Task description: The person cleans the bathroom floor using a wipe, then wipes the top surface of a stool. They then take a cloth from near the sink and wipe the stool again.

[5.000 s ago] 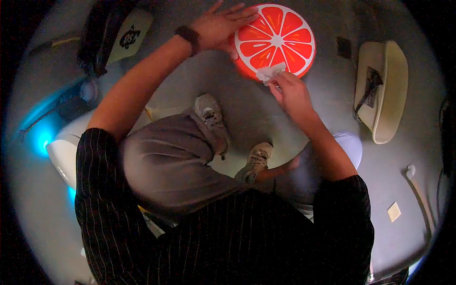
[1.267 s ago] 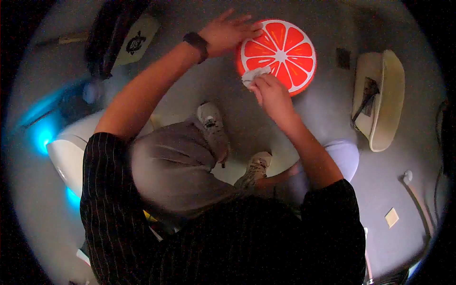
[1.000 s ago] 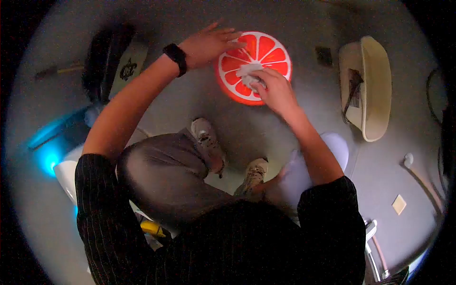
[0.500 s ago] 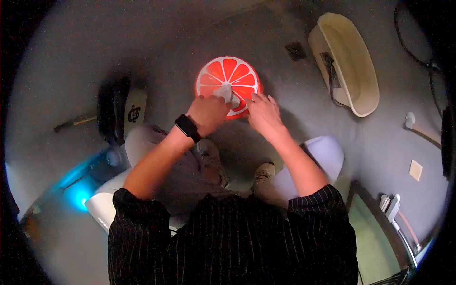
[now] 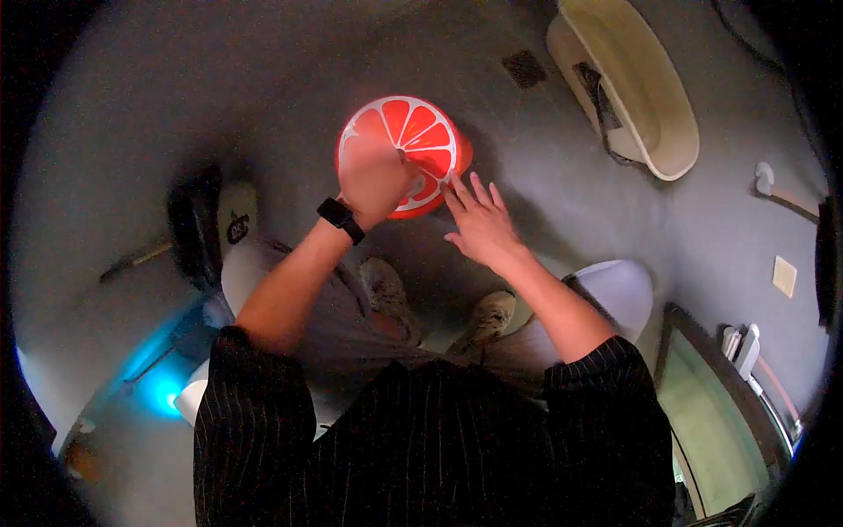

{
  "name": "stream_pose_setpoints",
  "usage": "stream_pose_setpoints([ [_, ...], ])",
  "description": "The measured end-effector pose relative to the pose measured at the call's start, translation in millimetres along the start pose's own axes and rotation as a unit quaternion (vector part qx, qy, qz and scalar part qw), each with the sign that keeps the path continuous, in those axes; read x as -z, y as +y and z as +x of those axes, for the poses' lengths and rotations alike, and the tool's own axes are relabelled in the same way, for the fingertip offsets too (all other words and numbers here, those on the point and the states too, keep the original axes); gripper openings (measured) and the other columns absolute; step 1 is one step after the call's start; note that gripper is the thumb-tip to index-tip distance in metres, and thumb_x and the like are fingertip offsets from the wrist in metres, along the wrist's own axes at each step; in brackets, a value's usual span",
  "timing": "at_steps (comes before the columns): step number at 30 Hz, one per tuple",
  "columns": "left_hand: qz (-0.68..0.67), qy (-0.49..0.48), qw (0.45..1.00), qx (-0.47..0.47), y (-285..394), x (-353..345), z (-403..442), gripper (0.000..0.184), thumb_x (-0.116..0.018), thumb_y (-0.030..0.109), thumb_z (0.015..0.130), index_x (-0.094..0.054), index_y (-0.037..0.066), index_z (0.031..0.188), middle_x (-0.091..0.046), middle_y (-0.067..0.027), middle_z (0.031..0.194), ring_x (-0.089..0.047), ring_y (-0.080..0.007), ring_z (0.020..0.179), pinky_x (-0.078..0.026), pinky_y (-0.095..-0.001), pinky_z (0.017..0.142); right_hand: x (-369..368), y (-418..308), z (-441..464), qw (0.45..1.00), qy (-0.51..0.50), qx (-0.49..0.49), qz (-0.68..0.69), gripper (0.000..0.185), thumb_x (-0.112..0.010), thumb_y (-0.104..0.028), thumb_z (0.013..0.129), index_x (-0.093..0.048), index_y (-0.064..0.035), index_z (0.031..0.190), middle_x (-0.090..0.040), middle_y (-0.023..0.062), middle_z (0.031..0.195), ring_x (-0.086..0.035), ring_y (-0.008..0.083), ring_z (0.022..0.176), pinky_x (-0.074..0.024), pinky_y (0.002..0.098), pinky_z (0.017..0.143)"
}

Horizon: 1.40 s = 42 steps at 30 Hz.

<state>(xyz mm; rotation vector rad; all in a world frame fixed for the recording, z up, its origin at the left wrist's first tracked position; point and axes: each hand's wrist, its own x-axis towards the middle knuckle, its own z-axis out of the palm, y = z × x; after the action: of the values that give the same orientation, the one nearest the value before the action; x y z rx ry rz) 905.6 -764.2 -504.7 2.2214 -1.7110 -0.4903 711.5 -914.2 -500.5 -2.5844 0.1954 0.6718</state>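
The round object (image 5: 426, 132) with a red citrus-slice top lies on the grey floor, its red side showing at the right. My left hand (image 5: 373, 180), with a black watch on the wrist, is over its lower left part. Motion smears its fingers, so their hold cannot be made out. A small pale patch by its right side may be the white tissue, but this is unclear. My right hand (image 5: 479, 215) has its fingers spread, with the fingertips at the object's lower right edge and nothing held.
A beige tub (image 5: 654, 88) stands at upper right, beyond a dark floor drain (image 5: 524, 68). Two shoes (image 5: 492, 316) are below the hands. Further out are a rounded white object (image 5: 619, 290), a black item (image 5: 195, 228), a blue light (image 5: 167, 395) and a dark-framed panel (image 5: 716, 413).
The view has shifted, placing the round object further left. My right hand had the tissue earlier; it now has spread fingers. My left hand has moved from the far left edge onto the near part.
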Motion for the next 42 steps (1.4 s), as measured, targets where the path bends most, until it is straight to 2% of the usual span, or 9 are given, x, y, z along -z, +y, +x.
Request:
stream_pose_setpoints([
  [3, 0.174, -0.025, 0.984, 0.013, -10, -23, -11, 0.017, -0.061, 0.01, 0.087, -0.067, 0.006, 0.102, -0.064, -0.0107, 0.099, -0.063, -0.0323, 0.093, -0.052, -0.0491, 0.086, -2, -7, 6, 1.0, 0.011, -0.006, -0.017, 0.082, -0.07, -0.042, 0.091, -0.037, -0.0037, 0.155, -0.022, 0.0195, 0.166, -0.022, 0.0397, 0.153, -0.0199, 0.0584, 0.122],
  [5, 0.202, 0.09, 0.975, -0.014, -19, -46, -21, 0.023, -0.069, 0.015, 0.082, -0.069, 0.012, 0.105, -0.068, -0.0073, 0.101, -0.064, -0.0287, 0.099, -0.054, -0.0428, 0.081, -2, -12, 8, 0.999, 0.026, -0.006, -0.032, 0.078, -0.069, -0.042, 0.091, -0.041, -0.0027, 0.152, -0.027, 0.0212, 0.164, -0.024, 0.0391, 0.152, -0.0203, 0.0587, 0.122],
  [10, 0.039, -0.041, 0.998, 0.017, -1, -35, -20, 0.032, -0.071, 0.015, 0.08, -0.068, 0.013, 0.111, -0.065, -0.0078, 0.117, -0.062, -0.0271, 0.11, -0.054, -0.0431, 0.092, -18, -28, 7, 0.996, 0.073, 0.04, -0.017, 0.056, -0.06, -0.034, 0.096, -0.054, -0.002, 0.142, -0.043, 0.0237, 0.155, -0.038, 0.0397, 0.145, -0.0216, 0.0609, 0.12],
  [14, 0.029, -0.04, 0.996, -0.078, -9, -31, -14, 0.04, -0.069, 0.024, 0.089, -0.064, 0.017, 0.128, -0.063, -0.0083, 0.124, -0.06, -0.0337, 0.115, -0.054, -0.0434, 0.096, -32, -36, 13, 0.995, 0.034, 0.023, -0.091, 0.058, -0.062, -0.033, 0.095, -0.05, -0.0026, 0.144, -0.041, 0.0242, 0.154, -0.035, 0.038, 0.147, -0.0236, 0.0549, 0.121],
  [23, 0.068, 0.059, 0.993, -0.077, -49, -88, 69, 0.031, -0.059, 0.016, 0.096, -0.068, 0.009, 0.125, -0.067, -0.0125, 0.116, -0.064, -0.0322, 0.105, -0.054, -0.042, 0.092, -33, -41, 11, 0.993, 0.048, 0.009, -0.109, 0.054, -0.046, -0.019, 0.099, -0.043, -0.0002, 0.15, -0.039, 0.0261, 0.156, -0.033, 0.0435, 0.147, -0.025, 0.0587, 0.119],
  [27, 0.038, -0.088, 0.994, -0.043, -24, -27, 80, 0.039, -0.063, 0.009, 0.087, -0.064, 0.003, 0.125, -0.063, -0.0135, 0.127, -0.059, -0.0323, 0.118, -0.051, -0.041, 0.099, -36, -43, 11, 0.993, 0.013, 0.01, -0.116, 0.057, -0.046, -0.02, 0.099, -0.04, -0.0008, 0.152, -0.037, 0.0262, 0.157, -0.033, 0.0429, 0.148, -0.0261, 0.0596, 0.118],
  [33, 0.057, -0.057, 0.988, -0.133, -9, -48, 59, 0.033, -0.062, 0.008, 0.088, -0.07, 0.008, 0.12, -0.066, -0.0086, 0.126, -0.063, -0.0302, 0.114, -0.057, -0.0386, 0.095, -47, -46, 16, 0.992, 0.025, -0.006, -0.128, 0.057, -0.046, -0.021, 0.099, -0.04, -0.0013, 0.152, -0.038, 0.0256, 0.158, -0.034, 0.0427, 0.147, -0.026, 0.0606, 0.118],
  [39, 0.059, -0.117, 0.991, 0.032, -25, -12, 103, 0.034, -0.055, 0.017, 0.098, -0.064, 0.011, 0.13, -0.064, -0.0144, 0.127, -0.062, -0.035, 0.115, -0.053, -0.0442, 0.097, -53, -46, 12, 0.99, 0.055, 0.003, -0.132, 0.056, -0.047, -0.022, 0.099, -0.044, -0.0008, 0.15, -0.038, 0.0269, 0.157, -0.036, 0.0449, 0.145, -0.0284, 0.0599, 0.117],
  [42, -0.003, -0.134, 0.99, -0.039, -3, -41, 68, 0.034, -0.058, 0.014, 0.095, -0.065, 0.012, 0.129, -0.063, -0.0129, 0.126, -0.059, -0.0322, 0.119, -0.052, -0.0423, 0.1, -38, -46, 12, 0.99, 0.008, 0.008, -0.142, 0.056, -0.048, -0.023, 0.098, -0.044, 0.0002, 0.149, -0.038, 0.0283, 0.156, -0.036, 0.0454, 0.145, -0.0292, 0.0598, 0.116],
])
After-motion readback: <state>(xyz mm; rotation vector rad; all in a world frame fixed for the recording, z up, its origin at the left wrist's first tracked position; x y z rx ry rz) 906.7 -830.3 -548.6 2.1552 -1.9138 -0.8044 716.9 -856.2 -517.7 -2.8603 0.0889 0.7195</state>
